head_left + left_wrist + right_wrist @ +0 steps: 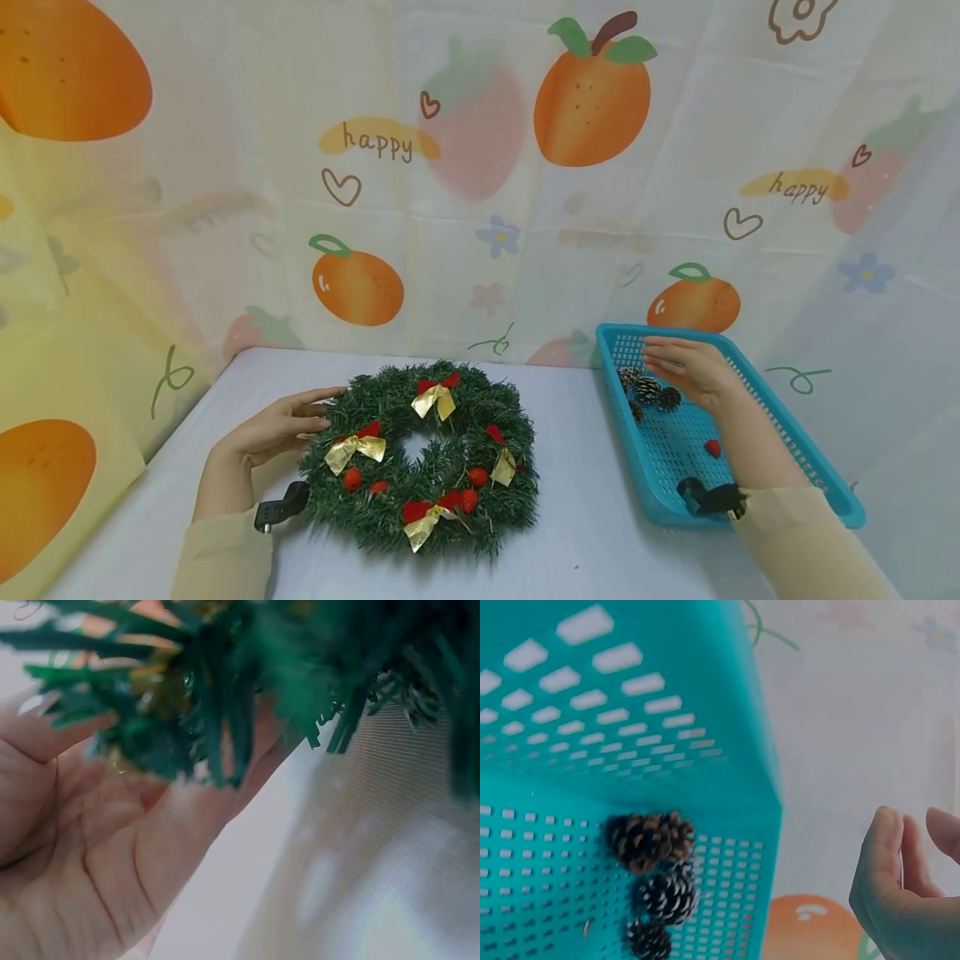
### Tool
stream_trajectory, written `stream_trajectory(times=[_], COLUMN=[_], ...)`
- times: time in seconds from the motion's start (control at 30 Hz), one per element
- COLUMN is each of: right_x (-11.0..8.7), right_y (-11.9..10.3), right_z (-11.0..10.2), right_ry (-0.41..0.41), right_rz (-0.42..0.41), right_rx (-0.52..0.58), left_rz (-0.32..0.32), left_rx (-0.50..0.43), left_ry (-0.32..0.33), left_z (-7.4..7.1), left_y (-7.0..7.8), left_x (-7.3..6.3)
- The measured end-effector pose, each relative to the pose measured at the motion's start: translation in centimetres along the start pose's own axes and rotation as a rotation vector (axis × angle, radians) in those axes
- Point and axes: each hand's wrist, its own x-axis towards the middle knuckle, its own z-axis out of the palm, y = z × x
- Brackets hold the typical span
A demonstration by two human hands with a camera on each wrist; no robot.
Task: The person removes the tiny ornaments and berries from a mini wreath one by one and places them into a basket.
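A green wreath lies on the table, decorated with several red-and-gold bows and red berries. My left hand is at its left edge, fingers touching the greenery and thumb apart from them. In the left wrist view, green needles cover parts of the fingers of that hand. Over the blue basket, my right hand hovers with relaxed, slightly bent fingers. The right wrist view shows a gap between thumb and fingertips, with nothing held.
Several pine cones sit at the basket's far left end, and a red berry lies farther down its floor. A fruit-printed cloth hangs behind the white table. Each wrist wears a black camera mount.
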Motion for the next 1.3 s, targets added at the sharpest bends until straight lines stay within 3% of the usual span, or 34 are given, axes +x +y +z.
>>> stream_trajectory(times=[0.4,0.63,1.3], right_x=[-0.7,-1.1,-2.7], right_y=[0.0,0.9,7.4], right_z=[3.0,5.3,14.8], right_ry=[-0.083,-0.136,-0.297], right_rz=[-0.086,-0.085,-0.114], right_rx=[-0.070,-0.061,-0.011], left_rz=[-0.015,-0.017,-0.010], left_rx=[-0.019,0.005,-0.011], left_ry=[0.005,0.017,0.003], left_z=[0.2,0.1,0.2], left_y=[0.2,0.1,0.2], left_x=[0.0,0.0,0.1])
